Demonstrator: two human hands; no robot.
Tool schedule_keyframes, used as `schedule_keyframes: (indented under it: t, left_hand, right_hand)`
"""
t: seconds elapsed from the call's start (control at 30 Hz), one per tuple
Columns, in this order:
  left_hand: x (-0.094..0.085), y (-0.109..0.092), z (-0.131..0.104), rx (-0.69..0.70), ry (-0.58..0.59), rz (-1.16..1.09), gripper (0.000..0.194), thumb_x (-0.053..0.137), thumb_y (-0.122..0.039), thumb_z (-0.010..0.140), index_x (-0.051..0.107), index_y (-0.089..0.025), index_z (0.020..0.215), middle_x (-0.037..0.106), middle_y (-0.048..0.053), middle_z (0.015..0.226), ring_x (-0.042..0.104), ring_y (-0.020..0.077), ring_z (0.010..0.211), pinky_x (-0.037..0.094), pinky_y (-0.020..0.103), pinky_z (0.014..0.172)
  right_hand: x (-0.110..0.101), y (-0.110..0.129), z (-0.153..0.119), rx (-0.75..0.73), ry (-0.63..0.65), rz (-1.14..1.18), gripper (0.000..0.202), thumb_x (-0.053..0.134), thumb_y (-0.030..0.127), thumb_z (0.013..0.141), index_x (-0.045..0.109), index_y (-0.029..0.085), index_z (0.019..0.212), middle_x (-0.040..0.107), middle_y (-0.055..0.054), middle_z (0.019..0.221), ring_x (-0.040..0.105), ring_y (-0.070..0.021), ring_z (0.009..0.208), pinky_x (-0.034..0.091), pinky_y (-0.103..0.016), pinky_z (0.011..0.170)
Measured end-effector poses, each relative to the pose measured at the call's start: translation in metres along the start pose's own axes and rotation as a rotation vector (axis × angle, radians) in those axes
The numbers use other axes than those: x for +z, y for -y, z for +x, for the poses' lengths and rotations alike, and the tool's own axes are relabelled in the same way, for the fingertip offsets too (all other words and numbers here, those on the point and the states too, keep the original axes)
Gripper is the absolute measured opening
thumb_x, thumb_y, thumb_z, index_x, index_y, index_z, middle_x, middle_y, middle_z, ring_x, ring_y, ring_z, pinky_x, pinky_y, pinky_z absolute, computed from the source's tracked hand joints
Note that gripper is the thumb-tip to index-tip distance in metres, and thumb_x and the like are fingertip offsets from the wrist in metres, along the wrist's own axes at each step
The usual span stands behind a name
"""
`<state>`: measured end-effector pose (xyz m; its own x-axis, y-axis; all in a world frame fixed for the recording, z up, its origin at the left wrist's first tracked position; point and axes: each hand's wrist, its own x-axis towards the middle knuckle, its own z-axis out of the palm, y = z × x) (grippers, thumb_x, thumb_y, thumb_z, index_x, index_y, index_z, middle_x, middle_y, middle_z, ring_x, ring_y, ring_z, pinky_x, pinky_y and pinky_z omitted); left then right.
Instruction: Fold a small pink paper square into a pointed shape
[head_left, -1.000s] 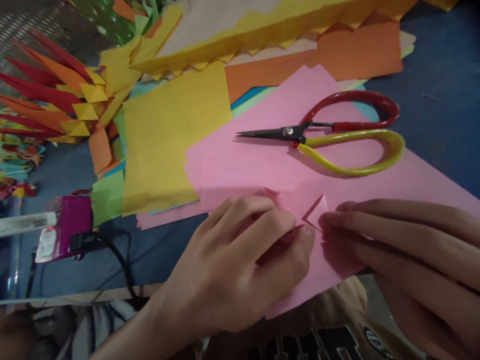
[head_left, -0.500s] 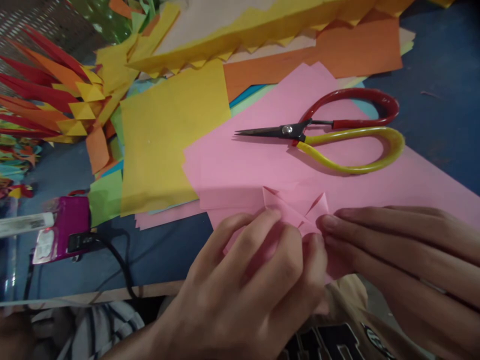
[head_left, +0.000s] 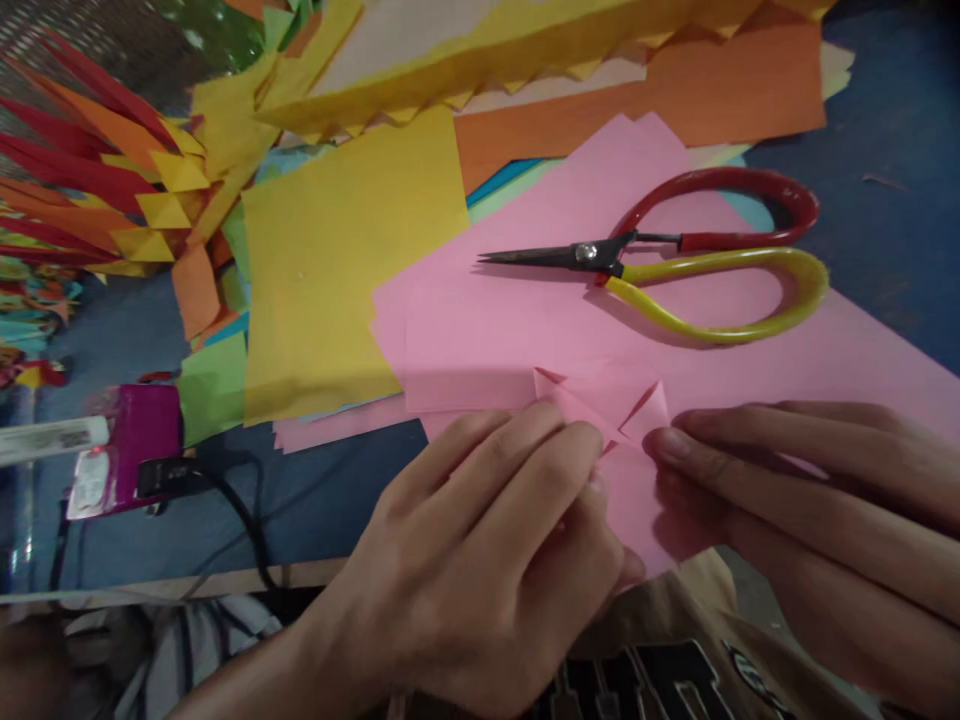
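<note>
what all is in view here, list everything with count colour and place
folded paper piece: one, pink, near table edge, under both hands' fingertips
pink sheets: a few stacked, centre
scissors: one, red and yellow handles, closed, lying on the pink sheets
yellow sheet: one, left of centre
orange sheet: one, top right
folded paper spikes: many, red, orange, yellow, far left
green sheet: one, under the yellow sheet
magenta device: one, left edge, black cable plugged in
table: blue
left hand: pressing the folded paper piece
right hand: fingers flat on it
</note>
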<state>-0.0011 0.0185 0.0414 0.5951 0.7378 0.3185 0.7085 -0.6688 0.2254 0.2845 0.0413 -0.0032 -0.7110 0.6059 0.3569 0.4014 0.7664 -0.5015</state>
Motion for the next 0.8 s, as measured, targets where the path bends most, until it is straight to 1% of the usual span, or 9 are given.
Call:
schedule_keyframes:
  t: [0.07,0.17,0.2,0.27,0.33,0.43,0.5,0.67,0.8]
  left_hand:
    - [-0.001,0.000,0.005,-0.043,-0.007,-0.007,0.004,0.081,-0.014,0.094,0.079,-0.013,0.098,0.082,0.011,0.121,0.078,0.0264,0.120,0.064,0.040,0.108]
    - [-0.004,-0.001,0.010,-0.076,0.021,0.005,0.004,0.078,-0.015,0.097,0.077,-0.017,0.094,0.083,0.007,0.119,0.079,0.0227,0.115,0.064,0.037,0.106]
    - [-0.005,-0.001,0.012,-0.081,0.023,0.016,0.005,0.078,-0.016,0.097,0.077,-0.018,0.092,0.083,0.006,0.117,0.079,0.0216,0.113,0.065,0.035,0.105]
    - [-0.007,-0.001,0.015,-0.087,0.025,0.048,0.009,0.078,-0.017,0.098,0.077,-0.019,0.089,0.084,0.004,0.111,0.080,0.0205,0.107,0.065,0.035,0.102]
    - [-0.009,0.000,0.020,-0.072,0.026,0.081,0.013,0.072,-0.016,0.101,0.078,-0.022,0.090,0.084,0.002,0.107,0.081,0.0217,0.102,0.067,0.037,0.096]
    - [-0.013,0.001,0.027,-0.021,0.083,0.120,0.020,0.063,-0.015,0.107,0.080,-0.024,0.098,0.085,0.001,0.109,0.082,0.0250,0.102,0.068,0.040,0.083]
    - [-0.016,0.000,0.031,0.016,0.118,0.149,0.019,0.063,-0.017,0.109,0.079,-0.022,0.101,0.085,0.002,0.110,0.082,0.0266,0.100,0.067,0.041,0.075]
    - [-0.016,0.002,0.035,-0.004,0.153,0.128,0.015,0.064,-0.018,0.108,0.078,-0.020,0.102,0.082,0.002,0.104,0.078,0.0255,0.098,0.066,0.042,0.078]
    - [-0.009,0.011,0.035,-0.016,0.143,0.069,0.013,0.067,-0.021,0.108,0.080,-0.023,0.105,0.079,0.001,0.102,0.073,0.0236,0.095,0.064,0.041,0.078]
  right_hand:
    - [0.003,-0.003,0.001,0.021,-0.033,0.018,0.032,0.070,0.019,0.105,0.079,0.024,0.135,0.065,0.000,0.160,0.063,-0.0347,0.147,0.063,-0.054,0.117]
    - [0.005,-0.008,0.004,-0.025,-0.103,-0.002,0.042,0.069,0.019,0.105,0.073,0.026,0.146,0.069,0.002,0.155,0.067,-0.0308,0.143,0.068,-0.047,0.110]
    - [0.006,-0.009,0.005,-0.053,-0.100,-0.017,0.039,0.068,0.019,0.106,0.073,0.025,0.144,0.067,0.001,0.157,0.065,-0.0301,0.144,0.067,-0.045,0.111]
    - [0.005,-0.010,0.008,-0.083,-0.051,-0.034,0.026,0.063,0.018,0.108,0.077,0.020,0.130,0.062,-0.001,0.164,0.061,-0.0312,0.148,0.062,-0.048,0.117]
    - [0.005,-0.011,0.010,-0.136,-0.054,-0.050,0.024,0.057,0.019,0.111,0.077,0.017,0.124,0.059,-0.003,0.167,0.060,-0.0312,0.149,0.057,-0.049,0.121]
    - [0.005,-0.011,0.010,-0.146,-0.096,-0.059,0.033,0.051,0.020,0.114,0.075,0.015,0.135,0.061,-0.003,0.164,0.060,-0.0303,0.148,0.055,-0.049,0.123]
    - [0.005,-0.011,0.009,-0.115,-0.082,-0.053,0.035,0.049,0.019,0.114,0.074,0.015,0.138,0.060,-0.002,0.165,0.060,-0.0302,0.148,0.053,-0.049,0.125]
    - [0.002,-0.008,0.009,-0.124,-0.073,-0.045,0.030,0.058,0.010,0.108,0.075,0.015,0.132,0.062,-0.002,0.163,0.062,-0.0278,0.146,0.052,-0.047,0.126]
    - [0.000,-0.009,0.006,-0.103,-0.061,-0.056,0.031,0.059,0.012,0.107,0.074,0.016,0.134,0.058,-0.003,0.168,0.060,-0.0312,0.149,0.052,-0.049,0.128]
